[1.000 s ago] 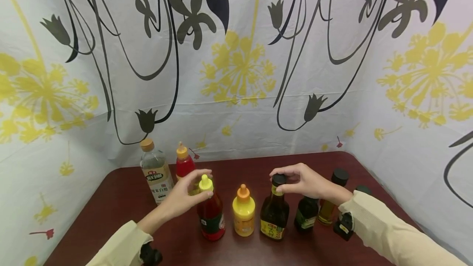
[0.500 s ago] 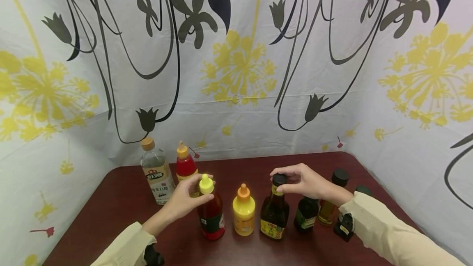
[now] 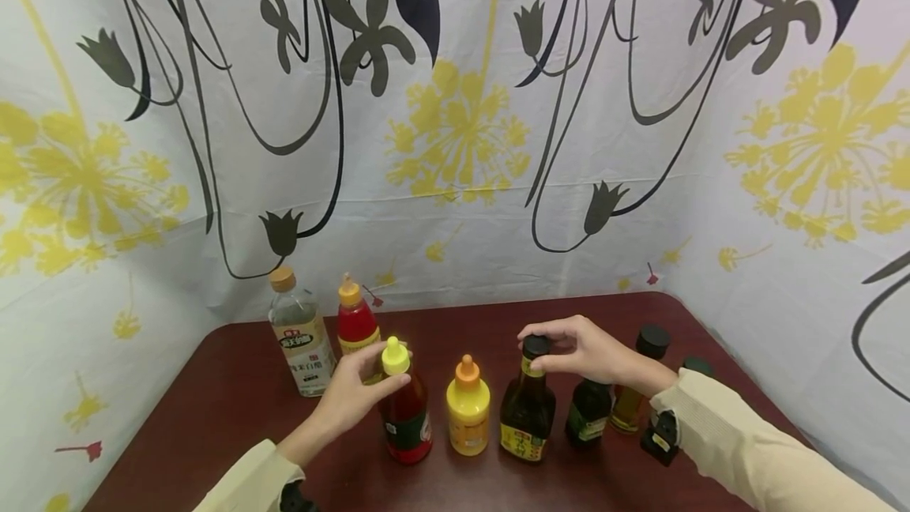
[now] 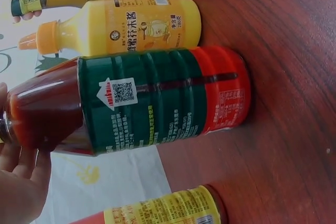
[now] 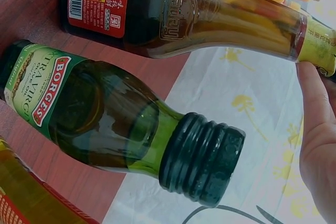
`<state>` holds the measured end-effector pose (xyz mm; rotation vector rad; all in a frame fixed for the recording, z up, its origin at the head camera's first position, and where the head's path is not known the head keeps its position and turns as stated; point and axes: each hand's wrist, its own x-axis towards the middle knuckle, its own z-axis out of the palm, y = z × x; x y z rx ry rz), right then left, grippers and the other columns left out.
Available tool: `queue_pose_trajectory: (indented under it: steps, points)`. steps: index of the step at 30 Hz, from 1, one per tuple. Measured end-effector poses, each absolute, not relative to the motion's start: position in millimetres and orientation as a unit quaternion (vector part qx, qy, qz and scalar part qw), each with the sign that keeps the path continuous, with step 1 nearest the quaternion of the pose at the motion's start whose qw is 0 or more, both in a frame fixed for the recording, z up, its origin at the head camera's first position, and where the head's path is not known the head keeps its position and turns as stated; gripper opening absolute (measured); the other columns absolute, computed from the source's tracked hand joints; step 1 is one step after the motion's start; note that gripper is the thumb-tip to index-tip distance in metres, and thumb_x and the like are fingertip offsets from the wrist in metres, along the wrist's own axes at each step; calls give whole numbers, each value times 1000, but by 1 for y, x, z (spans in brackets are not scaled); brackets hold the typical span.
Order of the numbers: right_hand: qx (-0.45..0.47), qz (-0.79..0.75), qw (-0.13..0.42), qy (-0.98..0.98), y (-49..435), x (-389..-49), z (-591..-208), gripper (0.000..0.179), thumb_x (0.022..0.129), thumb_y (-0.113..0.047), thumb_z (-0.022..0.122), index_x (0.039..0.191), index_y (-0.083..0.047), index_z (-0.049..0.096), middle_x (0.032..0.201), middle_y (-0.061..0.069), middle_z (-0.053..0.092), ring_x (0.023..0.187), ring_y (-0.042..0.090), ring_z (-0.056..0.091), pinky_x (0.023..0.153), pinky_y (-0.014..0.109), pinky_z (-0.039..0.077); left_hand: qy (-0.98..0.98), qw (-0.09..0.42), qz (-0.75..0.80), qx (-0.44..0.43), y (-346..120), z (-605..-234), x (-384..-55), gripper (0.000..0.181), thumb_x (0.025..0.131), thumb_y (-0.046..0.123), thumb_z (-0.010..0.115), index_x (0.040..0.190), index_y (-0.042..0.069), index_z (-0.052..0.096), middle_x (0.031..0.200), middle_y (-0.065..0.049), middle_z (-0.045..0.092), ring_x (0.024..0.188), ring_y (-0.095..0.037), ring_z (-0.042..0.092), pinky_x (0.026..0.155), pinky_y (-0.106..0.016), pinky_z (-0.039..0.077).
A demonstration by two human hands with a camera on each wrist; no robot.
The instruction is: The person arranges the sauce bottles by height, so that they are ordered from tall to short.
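With thumb and fingers around its neck, my left hand (image 3: 347, 392) holds a red sauce bottle (image 3: 407, 434) that has a yellow nozzle cap and a green label. The bottle stands upright on the table; in the left wrist view some fingers (image 4: 23, 166) show behind its neck. My right hand (image 3: 588, 350) grips a dark soy sauce bottle (image 3: 528, 409) at its neck, just by the black cap. That bottle also stands upright. Between the two is a yellow honey mustard bottle (image 3: 468, 409) with an orange nozzle, touched by neither hand.
Right of the soy sauce stand a green olive oil bottle (image 5: 121, 108) and an amber bottle (image 3: 628, 409), partly behind my right arm. At the back left are a clear white vinegar bottle (image 3: 302, 346) and a red squeeze bottle (image 3: 355, 322). A patterned cloth (image 3: 455, 259) hangs behind the dark red table (image 3: 213, 393).
My left wrist and sleeve have shifted slightly to the right, with the hand still at the red sauce bottle's neck. The right hand and the bottles have stayed in place.
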<state>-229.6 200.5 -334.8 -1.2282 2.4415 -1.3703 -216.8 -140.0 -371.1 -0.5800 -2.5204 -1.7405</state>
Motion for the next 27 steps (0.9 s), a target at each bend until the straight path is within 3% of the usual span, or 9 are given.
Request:
queue_pose_trajectory:
  steps: [18, 27]
  points:
    - [-391, -451, 45, 801, 201, -226, -335, 36, 83, -14, 61, 117, -3, 55, 102, 10, 61, 81, 14, 62, 61, 31, 52, -797, 46, -576, -177, -137, -370, -206, 43, 73, 16, 73, 112, 2, 59, 106, -12, 62, 97, -20, 59, 80, -27, 48]
    - [-391, -449, 48, 802, 200, -228, -334, 37, 84, -15, 61, 118, -3, 54, 102, 12, 61, 80, 14, 62, 60, 31, 52, -780, 108, -590, -178, -138, -352, -206, 45, 72, 11, 73, 113, 0, 59, 105, -12, 62, 96, -19, 60, 80, -30, 48]
